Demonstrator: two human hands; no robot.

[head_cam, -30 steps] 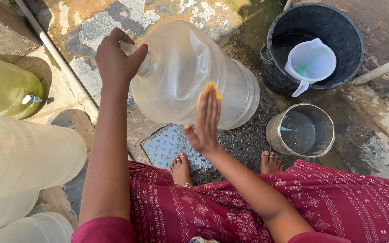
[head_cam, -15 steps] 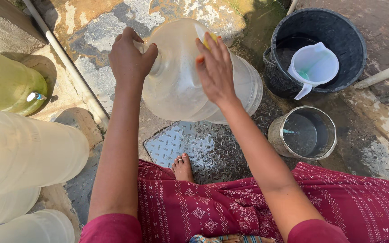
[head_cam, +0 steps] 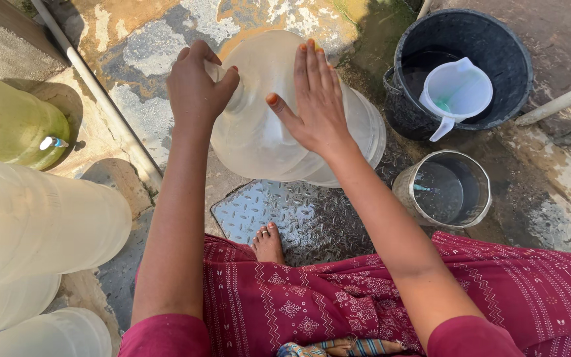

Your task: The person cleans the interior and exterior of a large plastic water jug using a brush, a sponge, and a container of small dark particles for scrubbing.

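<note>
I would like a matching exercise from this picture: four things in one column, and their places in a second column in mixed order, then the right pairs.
Things:
1. left hand
2. right hand
3. white jug
4. metal pot

Places:
A. inside the black bucket
B. flat on the side of the big clear bottle
C. on the ground, beside the checkered plate
D. around the bottle's neck

Pairs: 1-D, 2-B, 3-A, 4-C
</note>
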